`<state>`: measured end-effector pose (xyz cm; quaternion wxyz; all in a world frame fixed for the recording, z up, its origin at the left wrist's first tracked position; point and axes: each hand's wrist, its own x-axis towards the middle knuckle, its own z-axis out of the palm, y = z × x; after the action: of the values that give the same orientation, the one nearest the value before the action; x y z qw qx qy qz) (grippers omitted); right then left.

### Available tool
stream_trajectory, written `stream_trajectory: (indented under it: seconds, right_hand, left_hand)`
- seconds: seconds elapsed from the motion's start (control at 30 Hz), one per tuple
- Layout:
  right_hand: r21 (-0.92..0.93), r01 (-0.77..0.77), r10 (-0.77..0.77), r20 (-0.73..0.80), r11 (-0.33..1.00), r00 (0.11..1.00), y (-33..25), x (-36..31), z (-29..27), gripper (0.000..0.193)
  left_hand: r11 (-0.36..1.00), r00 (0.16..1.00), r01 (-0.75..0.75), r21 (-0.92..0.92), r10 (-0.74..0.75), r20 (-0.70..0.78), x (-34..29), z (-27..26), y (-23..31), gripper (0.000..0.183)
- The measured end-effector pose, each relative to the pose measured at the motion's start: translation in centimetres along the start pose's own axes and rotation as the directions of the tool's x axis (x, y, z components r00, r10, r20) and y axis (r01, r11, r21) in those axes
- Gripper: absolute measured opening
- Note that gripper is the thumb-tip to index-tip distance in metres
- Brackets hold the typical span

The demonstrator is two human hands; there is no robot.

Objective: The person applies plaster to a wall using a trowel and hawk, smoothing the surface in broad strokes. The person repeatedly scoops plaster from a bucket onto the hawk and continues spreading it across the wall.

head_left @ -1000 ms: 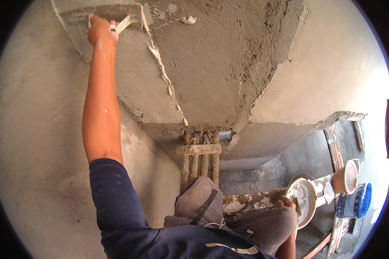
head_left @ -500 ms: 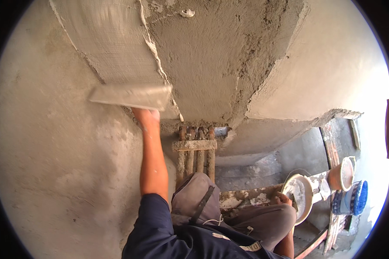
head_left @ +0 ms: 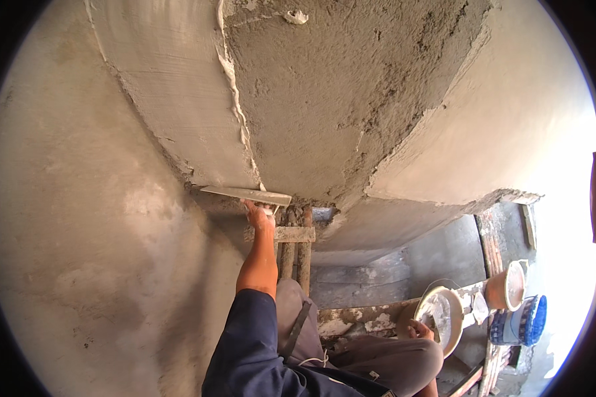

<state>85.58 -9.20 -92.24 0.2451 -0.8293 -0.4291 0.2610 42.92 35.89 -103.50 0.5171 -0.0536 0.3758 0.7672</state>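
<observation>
The left hand (head_left: 259, 215) grips the trowel (head_left: 246, 194) at the lower edge of the smooth plaster strip (head_left: 172, 92), which looks finished, while the rough grey patch (head_left: 338, 99) beside it is left to level. The right hand (head_left: 420, 329) is closed on a round mortar board (head_left: 442, 317) (low, near the knee). Wooden scaffold poles (head_left: 297, 255) stand just behind the trowel; an orange bucket (head_left: 506, 288) and a blue bucket (head_left: 520, 322) sit well apart.

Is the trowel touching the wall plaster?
Touching. The head view shows the trowel, held in the left hand, with its long edge pressed against the foot of the smooth plaster strip, no gap visible.
</observation>
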Motion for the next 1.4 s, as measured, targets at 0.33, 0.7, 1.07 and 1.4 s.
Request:
stream_trajectory:
  seconds: [0.33,0.7,1.07,1.4]
  right_hand:
    - [-0.003,0.026,-0.026,-0.054,1.0,0.998,-2.5,0.5,-0.6,0.03]
    - [0.081,0.08,-0.074,-0.072,0.993,0.995,-5.9,1.0,-0.1,0.032]
    - [0.215,0.031,-0.037,0.025,0.976,0.999,-7.2,1.4,0.4,0.024]
    - [0.214,0.037,-0.04,0.01,0.976,0.999,-6.8,1.7,1.1,0.035]
  left_hand:
    - [0.999,0.998,0.046,0.01,-0.046,-0.048,-2.7,7.1,2.6,0.102]
    - [0.976,0.953,-0.216,0.008,0.209,0.218,-13.5,21.6,11.8,0.086]
    - [0.867,0.785,-0.49,0.088,0.396,0.477,-24.1,36.1,20.9,0.072]
    - [0.66,0.588,-0.724,0.2,0.441,0.678,-29.3,45.7,25.7,0.065]
